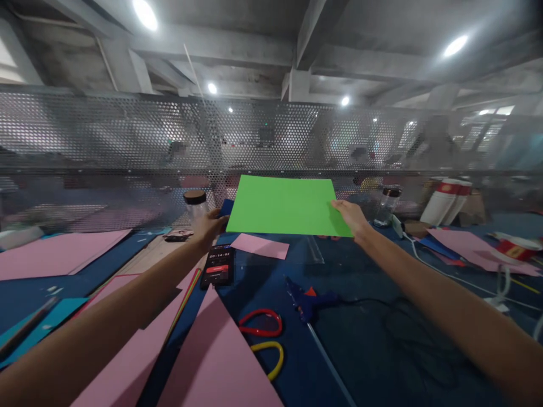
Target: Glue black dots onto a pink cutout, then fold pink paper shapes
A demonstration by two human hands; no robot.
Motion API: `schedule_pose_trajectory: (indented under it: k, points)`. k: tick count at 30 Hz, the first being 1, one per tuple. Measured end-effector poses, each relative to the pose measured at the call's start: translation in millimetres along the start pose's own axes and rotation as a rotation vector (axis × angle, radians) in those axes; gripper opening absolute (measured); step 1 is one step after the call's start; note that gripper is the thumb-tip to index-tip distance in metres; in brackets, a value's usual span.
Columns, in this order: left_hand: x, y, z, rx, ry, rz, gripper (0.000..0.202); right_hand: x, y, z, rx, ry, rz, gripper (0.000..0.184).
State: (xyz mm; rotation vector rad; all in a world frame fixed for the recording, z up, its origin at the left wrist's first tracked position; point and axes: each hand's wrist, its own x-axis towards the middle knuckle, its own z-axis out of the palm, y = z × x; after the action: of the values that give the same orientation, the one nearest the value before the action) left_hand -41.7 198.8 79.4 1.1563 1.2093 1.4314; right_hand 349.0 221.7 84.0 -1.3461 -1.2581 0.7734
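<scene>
My feed's kinda dim: oval white ceiling lamps [145, 14] glare, and the grey perforated metal screen [263, 135] smears toward both edges.

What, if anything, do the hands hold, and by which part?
The right hand holds the bright green rectangular sheet by its right edge. The left hand is at a dark blue flat piece; whether it grips this is unclear.

Blk phone [218, 277] w/ timer [219, 255] on; lidded jar [195, 202] nr perf. metal screen [267, 135]; 2nd jar [386, 207] on R; ceiling lights [145, 14].
</scene>
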Motion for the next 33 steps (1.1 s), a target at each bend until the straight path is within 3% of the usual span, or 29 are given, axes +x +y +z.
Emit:
schedule_pose_trajectory:
  k: [3,10,17,23,28,33]
  points:
    - [-40.3,8.7,-23.8,0.037,-0.098,-0.077,0.027,4.4,-2.0,3.7,0.011,0.001,-0.011,0.024]
    - [-140.9,22.3,-80.5,0.134,-0.201,-0.232,0.042,6.3,-10.2,30.2,0.038,-0.028,-0.067,0.028]
    - [-188.1,14.3,-123.1,0.324,-0.030,-0.234,0.047,-17.0,-29.5,62.8,0.045,-0.205,-0.104,0.031]
    - [-190.6,7.9,-163.2,0.430,0.041,-0.219,0.050,-29.3,-41.9,82.0,0.035,-0.294,-0.112,0.026]
    - [-169.4,6.7,-194.9,0.519,0.101,-0.159,0.044,-29.6,-45.2,84.6,0.030,-0.289,-0.120,0.027]
    - [-140.0,0.1,-208.5,0.548,0.105,-0.124,0.025,-35.2,-47.4,86.3,0.015,-0.307,-0.132,0.026]
